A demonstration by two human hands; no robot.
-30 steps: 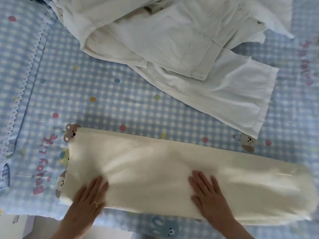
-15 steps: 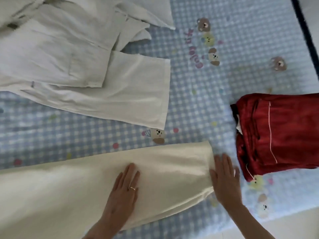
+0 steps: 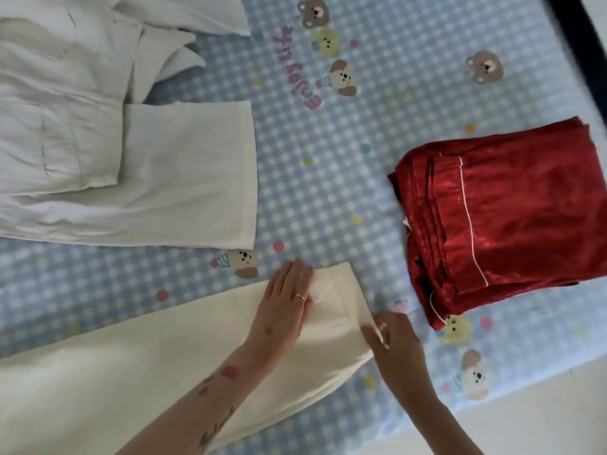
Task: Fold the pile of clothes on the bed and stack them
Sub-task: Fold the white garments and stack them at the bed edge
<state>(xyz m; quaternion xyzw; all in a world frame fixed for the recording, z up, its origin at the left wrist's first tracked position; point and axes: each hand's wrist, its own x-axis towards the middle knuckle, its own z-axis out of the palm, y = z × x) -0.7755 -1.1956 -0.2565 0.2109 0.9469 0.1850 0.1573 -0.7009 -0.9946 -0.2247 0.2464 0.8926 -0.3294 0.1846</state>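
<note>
My left hand (image 3: pixel 282 310) wears a thin gold ring on one finger. Both my forearms are bare, with no sleeves showing. My right hand (image 3: pixel 394 343), at the lower right of the frame, carries no jewellery.

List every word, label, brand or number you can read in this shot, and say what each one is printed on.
"Enjoy Life": pink lettering printed on the checked bedsheet, seen upside down beside the cartoon bears; the second word is partly blurred, so that reading is less sure.
Red folded clothes: no readable text; a small white tag at the left edge is too small to read.
Cream garment and white clothes: no text visible.
</note>
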